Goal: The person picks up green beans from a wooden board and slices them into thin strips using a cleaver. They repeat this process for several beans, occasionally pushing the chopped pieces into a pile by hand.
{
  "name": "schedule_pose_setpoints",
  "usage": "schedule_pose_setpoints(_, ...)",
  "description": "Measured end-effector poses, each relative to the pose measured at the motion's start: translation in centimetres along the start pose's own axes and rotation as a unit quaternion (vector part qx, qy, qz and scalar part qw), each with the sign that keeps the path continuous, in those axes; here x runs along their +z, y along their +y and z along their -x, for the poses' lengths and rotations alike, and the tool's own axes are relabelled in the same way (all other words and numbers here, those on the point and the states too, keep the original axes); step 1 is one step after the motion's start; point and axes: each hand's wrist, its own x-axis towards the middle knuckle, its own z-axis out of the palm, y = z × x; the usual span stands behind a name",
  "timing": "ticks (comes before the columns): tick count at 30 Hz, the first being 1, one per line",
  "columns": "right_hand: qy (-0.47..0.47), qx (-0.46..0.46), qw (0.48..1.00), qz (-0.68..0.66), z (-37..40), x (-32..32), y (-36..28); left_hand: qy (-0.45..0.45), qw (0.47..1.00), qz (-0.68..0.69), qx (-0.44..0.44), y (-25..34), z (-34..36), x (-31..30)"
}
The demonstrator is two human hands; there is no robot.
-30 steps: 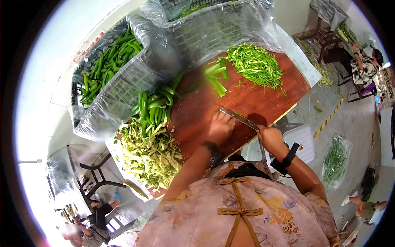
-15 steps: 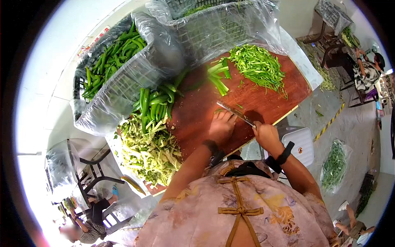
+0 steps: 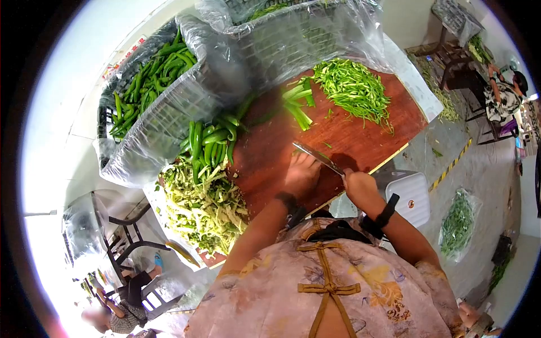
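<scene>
In my right hand [image 3: 360,188] is the handle of a knife [image 3: 317,157], its blade pointing away to the upper left, low over the red-brown cutting board [image 3: 270,141]. My left hand [image 3: 302,173] is beside the blade with its fingers bent down onto the board. Whatever lies under those fingertips is mostly hidden; only a bit of green shows at the tips. Beyond the knife lie split green pepper pieces [image 3: 297,107] and a heap of shredded green pepper [image 3: 355,93]. Whole green peppers [image 3: 208,141] and a pile of pale cores and scraps [image 3: 203,208] are at left.
Plastic-lined crates stand along the far side, one filled with green peppers [image 3: 158,70], another crate [image 3: 304,45] behind the board. A white stool [image 3: 408,197] is at right, near a bag of greens [image 3: 457,222] on the floor. Other people sit at both sides.
The knife and my right hand have shifted slightly left and nearer to me. My left hand stays at almost the same spot.
</scene>
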Motion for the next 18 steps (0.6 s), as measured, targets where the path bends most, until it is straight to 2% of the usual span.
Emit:
schedule_pose_setpoints(3,0.042,-0.029,0.998,-0.021,-2.3,0.9,-0.6,-0.025,0.998,0.050,-0.022,0.1,-0.1,-0.6)
schedule_pose_setpoints(9,0.068,0.021,0.997,-0.016,-4.0,-0.4,-0.1,0.006,0.999,0.053,0.001,-0.4,0.1,0.1)
schedule_pose_setpoints(12,0.049,0.004,0.999,-0.009,-1.3,-1.0,0.2,0.028,0.998,0.053,-0.003,-0.3,0.1,0.5)
schedule_pose_setpoints(15,0.014,0.014,1.000,-0.003,0.8,-1.6,-0.4,-0.029,0.999,0.010,-0.018,0.0,0.1,0.0)
schedule_pose_setpoints(18,0.007,0.023,1.000,-0.001,1.3,-1.3,-0.4,0.017,1.000,0.002,0.007,-0.2,0.0,0.3)
